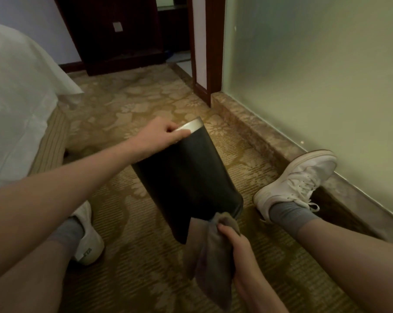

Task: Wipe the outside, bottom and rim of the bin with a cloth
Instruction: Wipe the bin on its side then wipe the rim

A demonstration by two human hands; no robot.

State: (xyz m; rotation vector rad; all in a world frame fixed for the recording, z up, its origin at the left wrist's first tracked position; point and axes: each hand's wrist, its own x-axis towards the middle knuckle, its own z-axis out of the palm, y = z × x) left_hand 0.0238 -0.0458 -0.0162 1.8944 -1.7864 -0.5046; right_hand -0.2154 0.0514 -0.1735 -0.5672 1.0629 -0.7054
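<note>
The right hand (234, 240) is clenched around a bunched grey cloth (213, 267), holding its top against the near, bottom end of a black cylindrical bin (186, 177); the rest of the cloth hangs down. The left hand (166, 132) grips the bin's silver metal rim (191, 125) at the far end, fingers curled over the edge. The bin lies tipped over, its mouth pointing away, above the patterned tan carpet (145, 98) between the person's spread legs. White lace-up shoes (297, 181) flank it. A white-sheeted bed (14, 86) stands to the left, a pale green wall (315, 64) to the right.
</note>
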